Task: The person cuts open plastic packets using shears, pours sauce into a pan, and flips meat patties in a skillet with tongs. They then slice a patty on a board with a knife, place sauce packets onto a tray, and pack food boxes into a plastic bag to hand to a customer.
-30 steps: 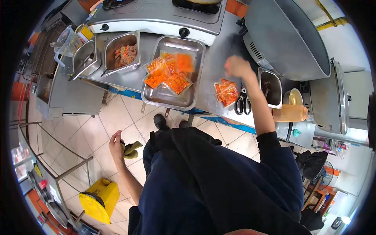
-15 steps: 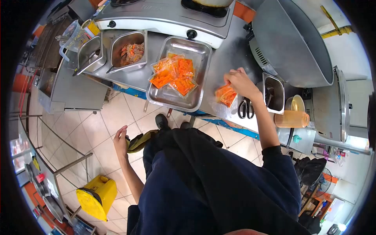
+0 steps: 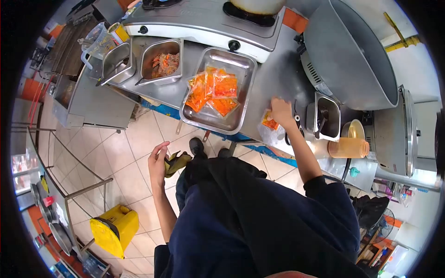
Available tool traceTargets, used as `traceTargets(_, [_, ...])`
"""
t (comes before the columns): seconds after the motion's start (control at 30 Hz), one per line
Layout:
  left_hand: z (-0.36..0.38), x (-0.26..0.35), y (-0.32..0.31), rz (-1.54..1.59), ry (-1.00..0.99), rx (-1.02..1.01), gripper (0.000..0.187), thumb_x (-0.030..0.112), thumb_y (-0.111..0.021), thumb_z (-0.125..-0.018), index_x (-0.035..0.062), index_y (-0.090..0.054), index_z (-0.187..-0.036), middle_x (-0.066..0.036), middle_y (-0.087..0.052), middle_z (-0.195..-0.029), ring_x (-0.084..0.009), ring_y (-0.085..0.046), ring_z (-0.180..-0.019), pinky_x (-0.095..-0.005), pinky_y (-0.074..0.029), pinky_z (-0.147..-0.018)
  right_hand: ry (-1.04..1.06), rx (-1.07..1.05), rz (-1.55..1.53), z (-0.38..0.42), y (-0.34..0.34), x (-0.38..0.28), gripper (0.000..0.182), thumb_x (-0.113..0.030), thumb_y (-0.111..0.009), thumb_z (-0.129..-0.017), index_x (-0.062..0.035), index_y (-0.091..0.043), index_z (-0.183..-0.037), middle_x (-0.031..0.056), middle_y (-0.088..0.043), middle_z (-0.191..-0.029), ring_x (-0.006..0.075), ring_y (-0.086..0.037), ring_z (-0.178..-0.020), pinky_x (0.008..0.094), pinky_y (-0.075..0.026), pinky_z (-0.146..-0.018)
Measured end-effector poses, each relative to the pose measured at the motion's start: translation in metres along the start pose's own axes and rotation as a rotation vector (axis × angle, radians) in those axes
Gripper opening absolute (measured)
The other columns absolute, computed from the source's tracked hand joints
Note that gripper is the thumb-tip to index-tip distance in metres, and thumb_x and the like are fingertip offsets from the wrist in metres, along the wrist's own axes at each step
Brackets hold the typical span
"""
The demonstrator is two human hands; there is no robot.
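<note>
My right hand (image 3: 281, 112) is on the steel counter, its fingers curled onto a clear plastic bag of shredded carrot (image 3: 269, 122); the fingertips are partly hidden. Black scissors (image 3: 297, 117) lie beside that wrist, partly covered by the forearm. To the left, a steel tray (image 3: 189, 113) holds several flat, clear bags of orange shredded carrot (image 3: 224, 86), overlapping each other. My left hand (image 3: 159, 156) hangs in the air below the counter edge, fingers apart with nothing in them. Close beside it is an olive cloth (image 3: 177, 164) at my hip.
Two deep steel pans stand left of the tray, one with a meat-and-carrot mix (image 3: 165, 64), one with a utensil (image 3: 118, 69). A gas stove (image 3: 199, 23) runs along the back. Rightward are a steel pan (image 3: 328, 116), an orange bottle (image 3: 348, 148) and a large grey bowl (image 3: 347, 55).
My right hand has lowered onto the carrot bag, and its forearm now covers part of the scissors. My left hand has shifted slightly right. The whole view has moved a little.
</note>
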State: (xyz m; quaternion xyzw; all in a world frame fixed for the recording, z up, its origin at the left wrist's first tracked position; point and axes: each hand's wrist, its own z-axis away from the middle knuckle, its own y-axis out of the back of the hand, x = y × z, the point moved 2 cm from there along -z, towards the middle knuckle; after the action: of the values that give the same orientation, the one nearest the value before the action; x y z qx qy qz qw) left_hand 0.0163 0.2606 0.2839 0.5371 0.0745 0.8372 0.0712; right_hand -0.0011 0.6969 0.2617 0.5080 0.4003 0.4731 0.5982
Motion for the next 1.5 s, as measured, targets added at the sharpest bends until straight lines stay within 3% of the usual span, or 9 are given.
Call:
traceTargets(0.2, [0.024, 0.048, -0.033, -0.092, -0.085, -0.254, 0.024, 0.023, -0.054, -0.089, 0.0064, -0.065, -0.103, 0.003, -0.050, -0.065, -0.0050, -0.043, -0.061, -0.0198, -0.035, -0.058, 0.157, -0.244, -0.642, -0.012, 0.073, -0.010, 0.018, -0.015, -0.072, -0.066, -0.0044, -0.067, -0.079, 0.0137, -0.064, -0.068, 0.0246, -0.064, -0.069, 0.0331, -0.047, -0.062])
traceTargets(0.4, [0.053, 0.168, -0.117, 0.005, -0.403, -0.663, 0.025, 0.021, -0.052, -0.091, 0.0010, -0.062, -0.102, -0.002, -0.061, -0.094, -0.0096, -0.054, -0.084, -0.0230, -0.043, -0.075, 0.203, 0.318, -0.903, -0.011, 0.132, -0.044, 0.034, -0.020, -0.070, -0.073, -0.0029, -0.063, -0.102, 0.0105, -0.064, -0.070, 0.0197, -0.059, -0.062, 0.0326, -0.044, -0.058])
traceTargets(0.47, [0.054, 0.212, -0.153, 0.096, -0.545, -0.694, 0.025, 0.021, -0.052, -0.091, 0.0000, -0.061, -0.102, -0.003, -0.061, -0.093, -0.0107, -0.054, -0.087, -0.0241, -0.042, -0.079, 0.677, 0.017, -1.171, 0.024, 0.141, -0.051, 0.040, -0.020, -0.070, -0.075, -0.0003, -0.059, -0.108, 0.0069, -0.063, -0.069, 0.0147, -0.058, -0.063, 0.0306, -0.044, -0.057])
traceTargets(0.7, [0.031, 0.229, -0.200, -0.040, -1.125, -0.291, 0.054, 0.039, -0.059, -0.084, 0.0043, -0.044, -0.122, -0.014, -0.047, -0.115, -0.0295, -0.045, -0.108, -0.0396, -0.036, -0.092, 0.098, 0.073, -1.204, 0.089, 0.167, -0.024, 0.024, -0.008, -0.068, -0.073, 0.0038, -0.059, -0.092, 0.0048, -0.060, -0.064, 0.0075, -0.055, -0.052, 0.0223, -0.040, -0.046])
traceTargets(0.83, [-0.029, 0.131, -0.116, -0.670, -0.829, 0.180, 0.061, 0.044, -0.061, -0.081, -0.0045, -0.044, -0.115, -0.023, -0.051, -0.114, -0.0371, -0.048, -0.109, -0.0422, -0.039, -0.091, -0.163, 0.468, -1.088, 0.044, 0.120, 0.010, 0.024, -0.003, -0.064, -0.073, 0.0061, -0.056, -0.094, 0.0097, -0.061, -0.068, 0.0138, -0.058, -0.054, 0.0253, -0.044, -0.048])
traceTargets(1.0, [-0.110, 0.018, -0.070, -0.282, 0.235, -0.530, 0.070, 0.050, -0.057, -0.083, -0.0061, -0.040, -0.120, -0.032, -0.052, -0.116, -0.0320, -0.064, -0.091, -0.0365, -0.053, -0.069, -0.265, 0.659, -0.658, 0.033, 0.056, 0.002, 0.057, -0.005, -0.064, -0.072, 0.0065, -0.043, -0.123, 0.0240, -0.062, -0.100, 0.0286, -0.065, -0.076, 0.0332, -0.050, -0.069])
traceTargets(1.1, [-0.118, -0.007, -0.078, 0.169, 0.294, -0.631, 0.045, 0.026, -0.054, -0.082, -0.0048, -0.041, -0.112, -0.026, -0.054, -0.105, -0.0341, -0.066, -0.078, -0.0381, -0.057, -0.064, -0.392, 0.518, -1.285, 0.073, 0.027, -0.043, 0.037, -0.006, -0.061, -0.075, -0.0011, -0.051, -0.110, 0.0183, -0.061, -0.095, 0.0195, -0.061, -0.078, 0.0340, -0.051, -0.069])
traceTargets(1.3, [-0.106, -0.013, -0.068, 0.278, 0.223, -0.512, 0.055, 0.000, -0.046, -0.076, 0.0073, -0.021, -0.124, -0.018, -0.044, -0.109, -0.0310, -0.060, -0.083, -0.0478, -0.059, -0.065, -1.047, 1.592, -1.264, 0.160, -0.004, 0.044, 0.020, -0.012, -0.060, -0.082, -0.0033, -0.044, -0.091, 0.0059, -0.048, -0.089, 0.0127, -0.053, -0.067, 0.0239, -0.044, -0.056])
traceTargets(1.5, [-0.106, -0.005, -0.060, 0.298, 0.293, -0.719, 0.053, -0.003, -0.049, -0.077, 0.0087, -0.034, -0.126, -0.010, -0.051, -0.104, -0.0227, -0.060, -0.087, -0.0397, -0.059, -0.067, -1.245, 0.952, -1.596, 0.137, -0.034, 0.148, 0.030, -0.023, -0.072, -0.072, -0.0001, -0.056, -0.081, 0.0070, -0.053, -0.065, 0.0147, -0.052, -0.048, 0.0266, -0.041, -0.040])
